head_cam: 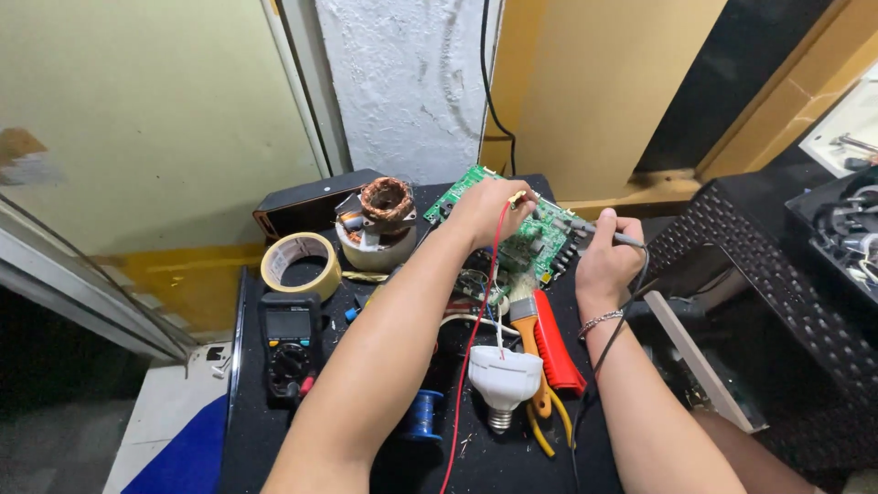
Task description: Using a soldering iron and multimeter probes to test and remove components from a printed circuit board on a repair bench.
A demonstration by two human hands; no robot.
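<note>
Fingers: left hand pinches red probe | right hand pinches black probe | one circuit board | one multimeter

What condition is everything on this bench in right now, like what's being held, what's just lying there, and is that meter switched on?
Left hand: shut on red-wired probe, tip on circuit board.
Right hand: shut on black-wired probe, at the board's edge.
Multimeter: lying flat; screen unreadable.
Tape roll: lying flat.
Bulb base: lying on its side, screw end toward the camera.
Brush: lying unused.
</note>
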